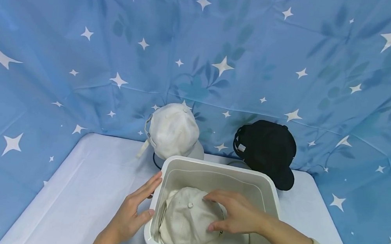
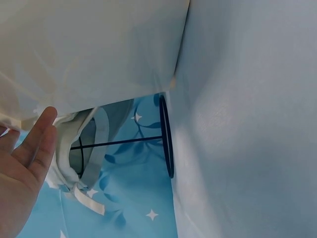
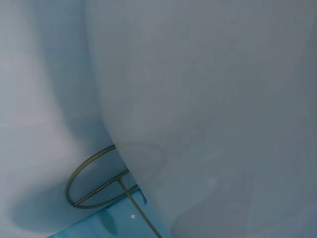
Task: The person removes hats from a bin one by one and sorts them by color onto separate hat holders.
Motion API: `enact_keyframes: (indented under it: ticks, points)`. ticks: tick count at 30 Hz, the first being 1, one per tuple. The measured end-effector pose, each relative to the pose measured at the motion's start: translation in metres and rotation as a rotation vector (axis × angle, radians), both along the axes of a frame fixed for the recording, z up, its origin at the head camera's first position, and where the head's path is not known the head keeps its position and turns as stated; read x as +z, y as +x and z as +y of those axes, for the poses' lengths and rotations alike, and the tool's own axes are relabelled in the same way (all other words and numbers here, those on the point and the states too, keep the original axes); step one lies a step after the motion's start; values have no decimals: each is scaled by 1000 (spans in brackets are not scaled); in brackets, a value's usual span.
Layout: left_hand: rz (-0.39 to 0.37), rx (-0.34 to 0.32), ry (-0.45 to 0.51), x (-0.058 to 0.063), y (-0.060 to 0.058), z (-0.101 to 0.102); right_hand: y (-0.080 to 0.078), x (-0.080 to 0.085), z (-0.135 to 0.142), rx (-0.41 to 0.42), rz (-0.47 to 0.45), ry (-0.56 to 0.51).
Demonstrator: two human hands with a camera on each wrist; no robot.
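Note:
A white plastic bin (image 1: 268, 176) stands on the table with an off-white baseball cap (image 1: 189, 219) inside, crown up. My left hand (image 1: 130, 214) lies along the bin's left rim, fingers extended and thumb against the side. In the left wrist view, that hand (image 2: 25, 168) appears beside the bin's wall (image 2: 109, 49). Over the cap in the bin reaches my right hand (image 1: 236, 212), its thumb and fingers spread apart at the crown's right side. Whether they press on the fabric is hard to tell. The right wrist view shows no hand, only the bin's pale wall (image 3: 223, 99).
Behind the bin, a white cap (image 1: 173, 129) sits on a dark wire stand (image 2: 166, 139) at left. A black cap (image 1: 267, 148) is at right, near another wire stand's round base (image 3: 74, 183). A blue star-patterned cloth (image 1: 204, 32) hangs behind the white-covered table (image 1: 98, 175).

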State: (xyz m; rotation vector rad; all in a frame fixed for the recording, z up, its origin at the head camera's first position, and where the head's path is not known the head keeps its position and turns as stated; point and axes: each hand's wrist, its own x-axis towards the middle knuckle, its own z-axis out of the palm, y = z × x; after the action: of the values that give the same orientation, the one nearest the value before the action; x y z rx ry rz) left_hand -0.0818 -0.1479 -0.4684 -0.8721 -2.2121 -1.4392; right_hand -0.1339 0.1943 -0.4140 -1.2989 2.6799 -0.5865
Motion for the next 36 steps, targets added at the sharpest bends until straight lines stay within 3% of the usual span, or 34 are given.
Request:
enact_keyframes:
  ticks: [15, 31, 36]
  points:
    - [23, 6, 20, 0, 1, -1, -4, 4, -7, 12, -121, 35]
    - [41, -7, 27, 0, 0, 1, -2, 0, -5, 84, -108, -35]
    - [28, -6, 14, 0, -1, 1, -1, 0, -4, 61, -154, -55]
